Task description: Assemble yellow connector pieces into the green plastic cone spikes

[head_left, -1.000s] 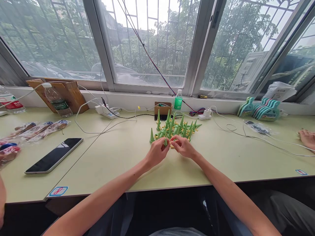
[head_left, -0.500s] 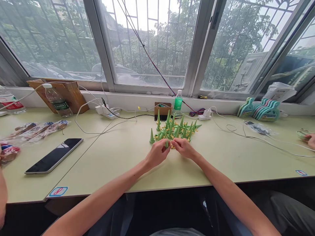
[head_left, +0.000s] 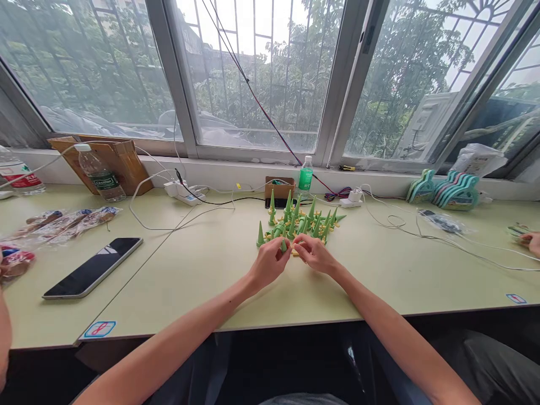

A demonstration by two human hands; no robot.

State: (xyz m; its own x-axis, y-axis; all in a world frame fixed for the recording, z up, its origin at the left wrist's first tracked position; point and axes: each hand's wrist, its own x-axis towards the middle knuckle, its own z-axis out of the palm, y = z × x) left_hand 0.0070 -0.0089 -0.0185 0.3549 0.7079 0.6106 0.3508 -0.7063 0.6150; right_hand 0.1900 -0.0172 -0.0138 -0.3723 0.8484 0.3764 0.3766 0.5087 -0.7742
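Observation:
Several green cone-shaped pieces with small yellow parts (head_left: 295,216) stand and lie in a cluster on the pale table, just beyond my hands. My left hand (head_left: 271,260) is closed on a green cone (head_left: 284,245), whose tip shows above the fingers. Close beside it, my right hand (head_left: 313,253) has its thumb and fingertips pinched near the left fingertips; what they hold, if anything, is too small to make out. Something small and yellow lies on the table between the hands.
A small brown box (head_left: 279,187) and a green-labelled bottle (head_left: 305,176) stand behind the cluster. A phone (head_left: 93,268) lies at the left, teal plastic pieces (head_left: 456,189) at the back right. White cables (head_left: 422,233) cross the table. Another person's hand (head_left: 532,241) is at the right edge.
My right fingertips have drawn slightly apart from the left ones, and the cone in my left hand has tilted and shifted a little to the left.

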